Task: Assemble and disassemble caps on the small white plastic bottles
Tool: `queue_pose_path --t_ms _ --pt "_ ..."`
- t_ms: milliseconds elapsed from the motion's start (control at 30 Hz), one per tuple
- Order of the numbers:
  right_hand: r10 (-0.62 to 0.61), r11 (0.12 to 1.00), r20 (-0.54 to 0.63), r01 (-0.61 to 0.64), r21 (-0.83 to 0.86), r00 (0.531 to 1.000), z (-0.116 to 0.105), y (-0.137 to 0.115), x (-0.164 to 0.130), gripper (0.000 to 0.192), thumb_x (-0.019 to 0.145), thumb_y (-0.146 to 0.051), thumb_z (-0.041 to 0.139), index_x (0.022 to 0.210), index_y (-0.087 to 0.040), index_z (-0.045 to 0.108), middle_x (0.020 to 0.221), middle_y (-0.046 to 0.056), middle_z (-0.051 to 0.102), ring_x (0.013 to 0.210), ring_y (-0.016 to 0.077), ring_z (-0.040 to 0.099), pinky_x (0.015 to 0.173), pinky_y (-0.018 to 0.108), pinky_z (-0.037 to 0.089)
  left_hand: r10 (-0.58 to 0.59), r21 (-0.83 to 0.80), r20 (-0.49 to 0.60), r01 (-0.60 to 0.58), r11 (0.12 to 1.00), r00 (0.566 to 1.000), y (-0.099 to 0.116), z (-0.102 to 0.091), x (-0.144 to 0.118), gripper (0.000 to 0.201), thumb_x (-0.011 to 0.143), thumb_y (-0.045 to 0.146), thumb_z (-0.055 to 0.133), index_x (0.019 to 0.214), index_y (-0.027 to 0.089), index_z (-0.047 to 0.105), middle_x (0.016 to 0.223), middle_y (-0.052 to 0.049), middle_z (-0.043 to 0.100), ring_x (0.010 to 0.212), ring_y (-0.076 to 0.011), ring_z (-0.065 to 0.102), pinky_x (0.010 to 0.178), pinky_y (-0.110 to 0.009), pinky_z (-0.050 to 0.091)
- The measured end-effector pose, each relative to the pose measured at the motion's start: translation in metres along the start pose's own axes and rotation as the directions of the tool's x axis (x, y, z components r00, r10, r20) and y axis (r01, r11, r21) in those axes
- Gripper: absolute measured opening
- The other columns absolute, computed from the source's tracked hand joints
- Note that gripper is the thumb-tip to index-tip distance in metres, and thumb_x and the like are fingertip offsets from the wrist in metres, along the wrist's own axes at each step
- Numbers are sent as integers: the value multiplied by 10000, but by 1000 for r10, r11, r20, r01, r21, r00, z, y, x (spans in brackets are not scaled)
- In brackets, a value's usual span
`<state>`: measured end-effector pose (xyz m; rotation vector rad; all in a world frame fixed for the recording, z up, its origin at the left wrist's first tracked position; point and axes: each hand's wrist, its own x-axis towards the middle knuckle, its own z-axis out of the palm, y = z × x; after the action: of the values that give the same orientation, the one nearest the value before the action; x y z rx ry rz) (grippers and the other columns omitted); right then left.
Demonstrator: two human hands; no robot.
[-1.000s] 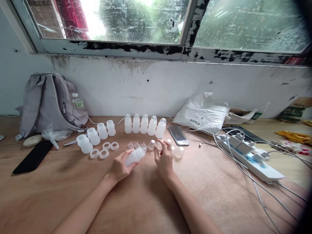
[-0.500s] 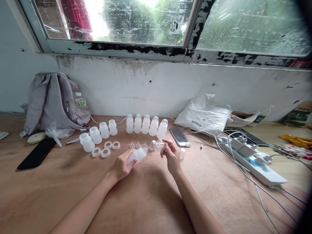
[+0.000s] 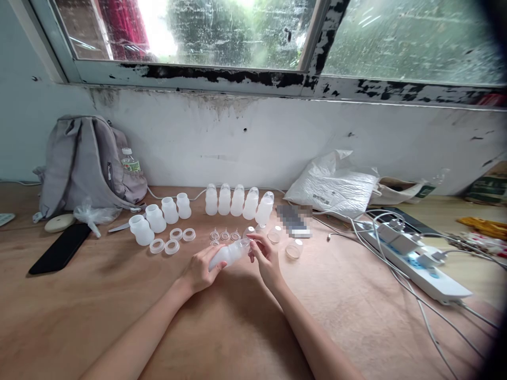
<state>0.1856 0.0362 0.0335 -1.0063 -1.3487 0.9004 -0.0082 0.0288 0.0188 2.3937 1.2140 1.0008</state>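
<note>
My left hand (image 3: 201,269) is wrapped round a frosted white baby bottle (image 3: 226,257), which tilts up to the right. At its upper end sits a clear domed cap (image 3: 244,244), pinched in the fingers of my right hand (image 3: 269,259). The fingers partly hide that cap. Beside my right hand lie more clear caps (image 3: 293,249), a few of them partly covered. Just beyond the held bottle are several small clear nipples (image 3: 225,235). White collar rings (image 3: 171,247) rest to the left, in front of several open bottles (image 3: 156,219).
Several capped bottles (image 3: 238,201) stand in a row near the wall. A grey backpack (image 3: 83,163) and a black phone (image 3: 59,250) are at the left. To the right are a blurred-out phone (image 3: 303,233), a silvery plastic bag (image 3: 332,179) and a power strip (image 3: 439,287) with tangled cables.
My right hand has moved left with the clear cap, bringing it from beside the bottle onto its top. My left hand stays round the bottle. The caps beside my right hand are now less covered.
</note>
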Motion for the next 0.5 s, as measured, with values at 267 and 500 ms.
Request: queue_pose_path --t_ms 267,500 --pt "35 999 16 -35 5 999 6 0 -3 217 788 -365 511 912 -192 554 594 -30 495 459 91 473 418 221 397 18 -27 16 -18 999 1000 6 -5 0 379 831 338 421 1175 181 453 1068 -92 588 941 -207 569 785 -321 472" --pt "111 990 -16 -110 83 994 10 -1 -6 233 764 -398 538 849 -181 541 539 -48 465 425 89 467 380 214 407 51 13 -7 -51 999 999 4 0 -1 376 826 338 419 1156 166 467 1040 -100 600 910 -212 585 755 -309 483"
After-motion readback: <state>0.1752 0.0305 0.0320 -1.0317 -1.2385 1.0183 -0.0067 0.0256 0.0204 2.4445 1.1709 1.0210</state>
